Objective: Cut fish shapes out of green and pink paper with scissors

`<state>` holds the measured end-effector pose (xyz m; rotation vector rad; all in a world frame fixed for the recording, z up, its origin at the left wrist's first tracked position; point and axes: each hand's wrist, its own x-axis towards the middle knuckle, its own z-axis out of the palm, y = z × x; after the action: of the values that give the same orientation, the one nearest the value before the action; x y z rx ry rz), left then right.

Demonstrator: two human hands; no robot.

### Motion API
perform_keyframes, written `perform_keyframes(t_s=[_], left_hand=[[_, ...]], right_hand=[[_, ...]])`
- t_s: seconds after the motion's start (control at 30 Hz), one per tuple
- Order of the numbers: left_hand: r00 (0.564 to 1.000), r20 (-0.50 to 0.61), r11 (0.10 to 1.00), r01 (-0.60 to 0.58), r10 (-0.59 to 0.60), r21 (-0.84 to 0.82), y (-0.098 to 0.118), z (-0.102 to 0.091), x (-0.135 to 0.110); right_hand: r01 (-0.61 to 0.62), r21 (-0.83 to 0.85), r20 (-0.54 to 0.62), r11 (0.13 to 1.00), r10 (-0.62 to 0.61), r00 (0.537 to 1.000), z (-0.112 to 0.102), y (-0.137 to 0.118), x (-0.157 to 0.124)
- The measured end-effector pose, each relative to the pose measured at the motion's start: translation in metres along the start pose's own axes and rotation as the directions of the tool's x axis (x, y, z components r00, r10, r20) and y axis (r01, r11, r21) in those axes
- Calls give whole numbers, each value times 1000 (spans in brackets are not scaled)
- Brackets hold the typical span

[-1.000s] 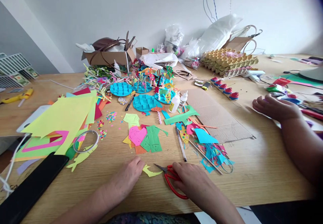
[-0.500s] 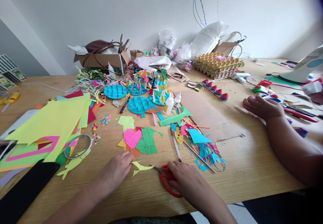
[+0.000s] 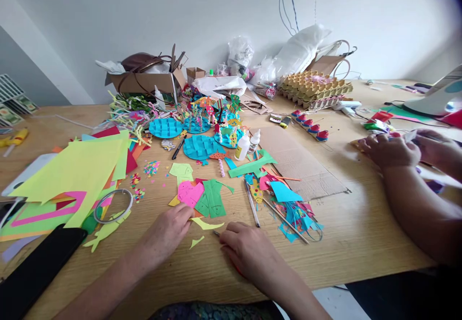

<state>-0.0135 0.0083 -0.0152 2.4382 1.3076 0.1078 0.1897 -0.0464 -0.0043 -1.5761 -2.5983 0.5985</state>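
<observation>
My left hand (image 3: 172, 229) pinches the end of a thin yellow paper piece (image 3: 208, 224) low over the table. Closed around a pair of scissors (image 3: 234, 264) is my right hand (image 3: 250, 247); only a bit of red handle and the blade tip show past the fingers. The blade tip is close to the yellow piece's free end. Between the hands lies a small yellow paper scrap (image 3: 197, 242). Just beyond are a pink paper piece (image 3: 189, 193) and a green paper piece (image 3: 212, 199), both with drawn lines.
A pen (image 3: 251, 203), a wooden stick (image 3: 287, 221) and blue scraps lie to the right. Yellow sheets (image 3: 75, 166) and a tape roll (image 3: 113, 206) sit left. Glue bottles (image 3: 242, 147) and blue discs (image 3: 202, 147) stand beyond. A co-worker's hands (image 3: 391, 149) work at the right.
The small yellow scrap has come away from the yellow piece and dropped to the table. My right hand has moved left and turned over the scissors. The co-worker's second hand has appeared.
</observation>
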Motion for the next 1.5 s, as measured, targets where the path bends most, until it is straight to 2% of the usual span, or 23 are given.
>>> perform_keyframes(t_s=[0.1,0.17,0.3,0.5,0.77,1.03,1.23,1.33,1.4,1.43,1.5], left_hand=[[998,-58,1000,7,-8,-4,-1,-5,-2],[997,-72,1000,16,-17,-11,-1,-6,-4],[997,-60,999,38,-38,-1,0,-4,-7],[995,-68,997,64,-66,-40,-4,1,-10],[984,-108,987,129,-139,-96,-12,-3,-13],[986,-99,990,130,-135,-63,-11,-2,-15],[985,-91,986,136,-145,-99,-12,-2,-15],[983,-86,982,151,-160,-110,-13,-2,-15],[983,-93,982,148,-159,-115,-13,0,-14],[983,-103,983,142,-154,-112,-13,2,-13],[983,-121,987,124,-136,-98,-12,5,-12]], right_hand=[[142,-32,-4,989,-143,990,14,-13,15],[183,-78,10,980,-183,983,23,-21,25],[158,-132,30,979,-155,987,32,-32,39],[162,-139,48,977,-157,986,29,-39,44],[108,-129,37,986,-104,994,31,-28,43],[153,-114,33,982,-150,988,31,-33,47],[162,-93,17,982,-161,987,38,-34,47],[154,-63,-6,986,-154,988,34,-33,42],[146,8,-58,989,-145,988,24,-31,36],[144,66,-102,987,-137,985,17,-30,33],[140,291,-264,946,-61,963,3,-28,29]])
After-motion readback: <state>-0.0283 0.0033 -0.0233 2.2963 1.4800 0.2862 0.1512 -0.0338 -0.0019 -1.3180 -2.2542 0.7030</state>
